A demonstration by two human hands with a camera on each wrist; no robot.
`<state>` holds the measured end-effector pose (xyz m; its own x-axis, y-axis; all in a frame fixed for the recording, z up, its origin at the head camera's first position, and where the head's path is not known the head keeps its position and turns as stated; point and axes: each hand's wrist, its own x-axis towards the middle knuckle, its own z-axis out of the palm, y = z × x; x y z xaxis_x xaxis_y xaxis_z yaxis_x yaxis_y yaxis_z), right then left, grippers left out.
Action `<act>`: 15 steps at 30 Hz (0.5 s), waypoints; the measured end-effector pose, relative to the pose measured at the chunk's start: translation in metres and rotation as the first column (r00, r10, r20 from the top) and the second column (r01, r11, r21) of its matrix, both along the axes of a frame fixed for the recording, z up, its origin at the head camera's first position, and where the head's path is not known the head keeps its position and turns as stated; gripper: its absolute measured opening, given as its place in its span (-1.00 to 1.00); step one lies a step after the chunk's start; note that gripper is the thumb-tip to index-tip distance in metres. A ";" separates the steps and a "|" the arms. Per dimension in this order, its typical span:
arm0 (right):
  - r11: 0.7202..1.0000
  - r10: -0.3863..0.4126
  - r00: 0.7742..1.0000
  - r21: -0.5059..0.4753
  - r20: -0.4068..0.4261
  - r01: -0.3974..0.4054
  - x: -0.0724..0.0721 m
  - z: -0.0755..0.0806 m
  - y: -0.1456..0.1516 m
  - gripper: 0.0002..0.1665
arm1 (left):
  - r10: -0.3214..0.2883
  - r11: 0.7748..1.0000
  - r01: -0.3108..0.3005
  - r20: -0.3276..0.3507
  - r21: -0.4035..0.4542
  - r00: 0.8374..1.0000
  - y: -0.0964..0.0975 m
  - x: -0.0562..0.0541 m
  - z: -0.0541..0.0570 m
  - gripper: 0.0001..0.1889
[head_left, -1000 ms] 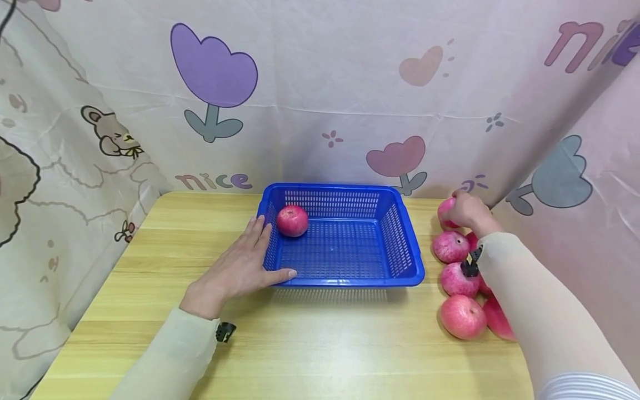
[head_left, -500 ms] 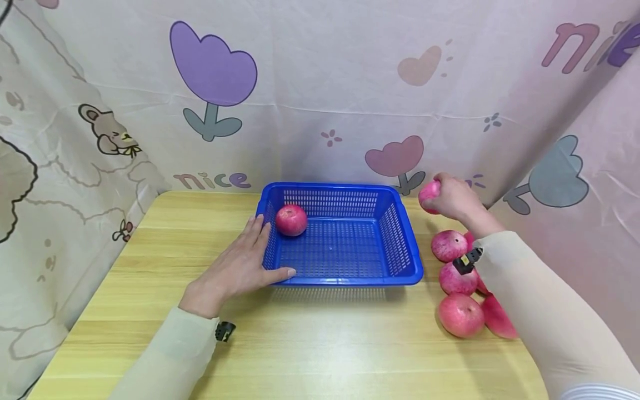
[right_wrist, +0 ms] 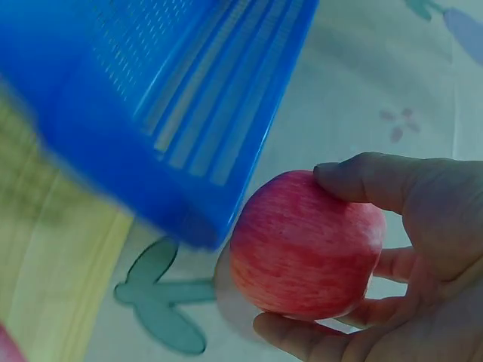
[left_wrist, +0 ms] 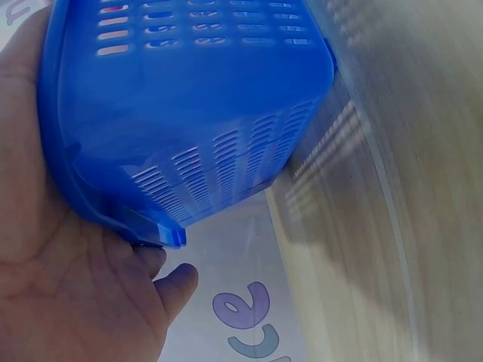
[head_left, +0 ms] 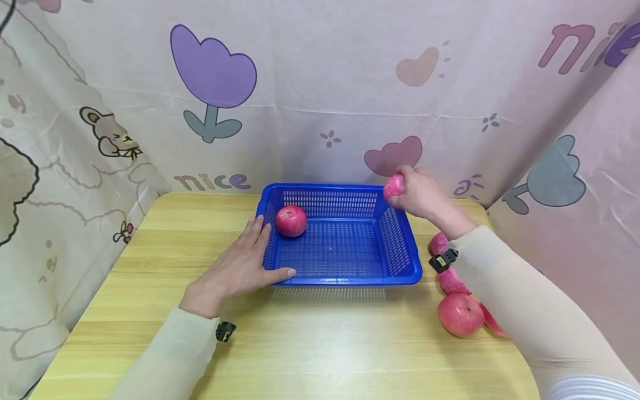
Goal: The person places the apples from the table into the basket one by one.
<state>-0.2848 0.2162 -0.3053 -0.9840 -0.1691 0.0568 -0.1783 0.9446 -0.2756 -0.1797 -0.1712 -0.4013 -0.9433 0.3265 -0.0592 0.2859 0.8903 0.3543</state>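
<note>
A blue plastic basket [head_left: 345, 281] with slotted walls stands on the table. One red apple [head_left: 291, 221] lies inside it, at the left end. My left hand [head_left: 235, 269] rests on the basket's left rim near the front corner, fingers straight and thumb along the front edge. The left wrist view has the palm against the basket's outer wall [left_wrist: 181, 90]. Over the basket's back right corner, my right hand [head_left: 425, 195] holds another apple [right_wrist: 306, 245], pink-red and streaked, between thumb and fingers.
Several more apples [head_left: 461, 315] sit on the right side of the wooden table [head_left: 320, 344], partly hidden by the right forearm. A printed cloth [head_left: 310, 83] hangs behind the table and at both sides. A small black camera is on each wrist.
My right hand has lifted an apple from the back of the group at the right and carried it left to the basket's back right corner. The left hand stays on the rim.
</note>
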 end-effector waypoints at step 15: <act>0.987 0.152 0.988 0.048 0.004 -0.152 0.001 -0.016 -0.073 -0.09 | 0.001 1.000 -0.001 -0.013 0.001 1.000 0.000 0.001 -0.001 0.46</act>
<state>-0.2843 0.1431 -0.3211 -0.9467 -0.3190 0.0442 -0.3204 0.9187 -0.2309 -0.1791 -0.1709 -0.4024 -0.9443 0.3256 -0.0471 0.2895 0.8904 0.3512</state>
